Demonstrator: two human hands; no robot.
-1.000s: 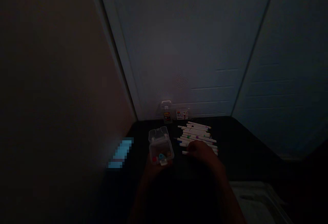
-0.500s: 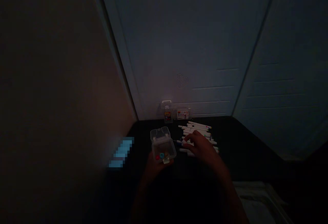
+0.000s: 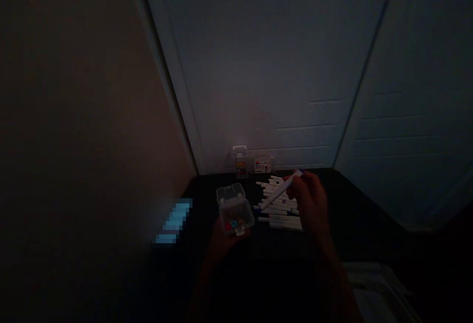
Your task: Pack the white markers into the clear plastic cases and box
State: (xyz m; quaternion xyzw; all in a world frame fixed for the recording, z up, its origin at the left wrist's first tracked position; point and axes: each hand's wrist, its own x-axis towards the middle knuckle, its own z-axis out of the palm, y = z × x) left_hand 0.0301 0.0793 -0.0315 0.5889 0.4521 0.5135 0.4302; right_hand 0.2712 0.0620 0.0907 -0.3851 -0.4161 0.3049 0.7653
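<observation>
My left hand [image 3: 221,239] is closed around the lower part of a small clear plastic box [image 3: 236,209], whose hinged lid [image 3: 230,193] is tipped back. A few small coloured pieces [image 3: 233,224], red, blue and brownish, lie at the bottom of it. In my right hand [image 3: 310,199] a white marker [image 3: 279,192] with dark ends is gripped near its upper end, slanting down to the left. Below and behind it a pile of white markers [image 3: 284,221] lies on the dark table; my right hand hides part of the pile.
At the back of the dark table [image 3: 354,205], a clear case with a dark label [image 3: 241,165] and another with a white label [image 3: 262,166] stand against the pale panel. A pixelated bright patch [image 3: 175,220] is at left. A pale, clear-looking container [image 3: 380,288] sits lower right.
My right hand has moved right and up from the pile, and a white marker is now lifted in it. My left hand and the box have stayed nearly still.
</observation>
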